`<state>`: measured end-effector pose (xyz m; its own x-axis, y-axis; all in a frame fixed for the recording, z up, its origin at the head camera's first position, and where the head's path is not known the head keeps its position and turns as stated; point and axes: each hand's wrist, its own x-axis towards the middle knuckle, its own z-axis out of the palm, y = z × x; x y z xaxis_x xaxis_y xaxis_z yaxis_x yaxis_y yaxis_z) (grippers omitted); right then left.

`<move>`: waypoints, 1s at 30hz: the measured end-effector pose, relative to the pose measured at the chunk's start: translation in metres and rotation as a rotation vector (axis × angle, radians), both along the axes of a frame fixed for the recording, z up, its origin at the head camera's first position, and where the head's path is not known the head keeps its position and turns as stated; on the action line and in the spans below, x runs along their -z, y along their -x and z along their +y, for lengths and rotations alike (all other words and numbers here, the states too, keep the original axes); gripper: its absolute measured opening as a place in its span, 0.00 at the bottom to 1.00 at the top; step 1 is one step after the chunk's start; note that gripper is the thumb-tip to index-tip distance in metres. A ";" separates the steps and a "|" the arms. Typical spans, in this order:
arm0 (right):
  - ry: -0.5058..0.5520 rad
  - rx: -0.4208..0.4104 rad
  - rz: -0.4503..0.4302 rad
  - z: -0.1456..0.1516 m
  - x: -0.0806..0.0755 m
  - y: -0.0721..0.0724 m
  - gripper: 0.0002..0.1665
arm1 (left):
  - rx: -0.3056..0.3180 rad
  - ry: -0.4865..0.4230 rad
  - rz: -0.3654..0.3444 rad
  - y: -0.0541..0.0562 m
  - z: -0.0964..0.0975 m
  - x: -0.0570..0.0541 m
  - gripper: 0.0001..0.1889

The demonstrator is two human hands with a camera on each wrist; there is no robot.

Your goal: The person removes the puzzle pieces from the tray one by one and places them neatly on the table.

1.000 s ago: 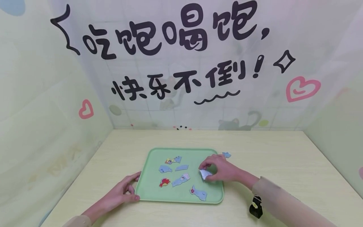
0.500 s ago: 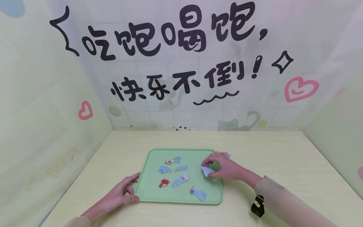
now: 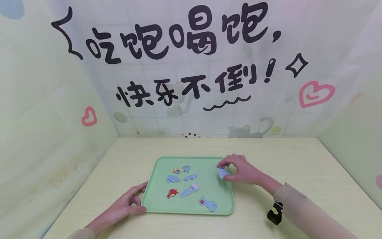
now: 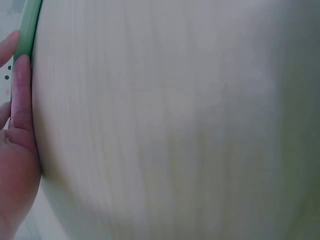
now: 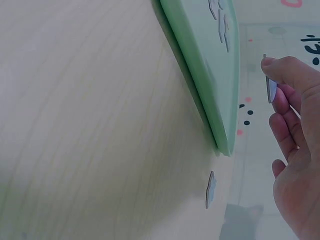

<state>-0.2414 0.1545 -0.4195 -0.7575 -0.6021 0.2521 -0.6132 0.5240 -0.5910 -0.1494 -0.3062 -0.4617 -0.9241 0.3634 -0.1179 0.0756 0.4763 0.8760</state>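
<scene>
My right hand (image 3: 243, 169) pinches a light blue puzzle piece (image 3: 222, 173) between thumb and fingers above the right side of a green tray (image 3: 209, 166). Seen edge-on in the right wrist view, the thin piece (image 5: 271, 90) is held up beside the tray. At the tray's near left corner, my left hand (image 3: 129, 202) touches the edge with its thumb and a finger; its other fingers are bent. Several irregular pieces lie on the tray, among them a red one (image 3: 172, 193), a long blue one (image 3: 189, 190) and a blue one with a red mark (image 3: 209, 203).
Another blue piece (image 5: 211, 190) lies on the pale wooden table (image 3: 283, 159) past the tray's right end. A black object (image 3: 274, 214) hangs under the right sleeve. Printed cloth walls (image 3: 191, 119) enclose the back and sides.
My right hand has lifted and moved back and to the right with the puzzle piece, now covering the loose piece beyond the tray. My left hand stays at the tray's edge.
</scene>
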 end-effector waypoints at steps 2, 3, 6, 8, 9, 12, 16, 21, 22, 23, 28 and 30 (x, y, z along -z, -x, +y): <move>0.011 0.010 0.021 0.004 -0.002 0.002 0.20 | 0.001 -0.005 0.002 0.000 0.000 -0.001 0.49; 0.017 0.015 0.030 0.005 -0.003 0.002 0.20 | -0.002 -0.012 -0.001 0.000 0.000 -0.001 0.49; 0.026 0.027 0.049 0.010 -0.005 0.005 0.20 | 0.006 -0.027 0.007 0.000 0.000 -0.002 0.49; 0.035 0.039 0.049 0.013 -0.005 0.007 0.20 | 0.007 -0.037 0.010 -0.001 -0.001 -0.002 0.49; 0.040 0.045 0.048 0.015 -0.006 0.008 0.20 | 0.007 -0.040 0.009 -0.001 0.000 -0.002 0.49; 0.052 0.061 0.069 0.020 -0.007 0.010 0.20 | 0.014 -0.047 0.012 -0.001 0.000 -0.002 0.49; 0.061 0.084 0.087 0.028 -0.009 0.012 0.21 | 0.023 -0.053 0.014 0.000 -0.001 -0.001 0.48; 0.058 0.116 0.078 0.036 -0.009 0.015 0.23 | 0.025 -0.054 0.017 0.000 -0.002 -0.001 0.48; 0.058 0.121 0.079 0.037 -0.009 0.016 0.23 | 0.026 -0.055 0.019 0.000 -0.002 -0.001 0.48; 0.055 0.127 0.083 0.038 -0.009 0.017 0.23 | 0.026 -0.055 0.021 0.000 -0.002 -0.001 0.48; 0.048 0.163 0.089 0.046 -0.007 0.021 0.24 | 0.030 -0.059 0.028 0.000 -0.001 -0.001 0.49; 0.043 0.179 0.083 0.050 -0.006 0.022 0.24 | 0.029 -0.063 0.027 0.000 -0.001 -0.001 0.49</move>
<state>-0.2637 0.2041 -0.4136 -0.8271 -0.4469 0.3407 -0.5600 0.6045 -0.5666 -0.1494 -0.3071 -0.4602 -0.9157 0.3959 -0.0693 0.1122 0.4175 0.9017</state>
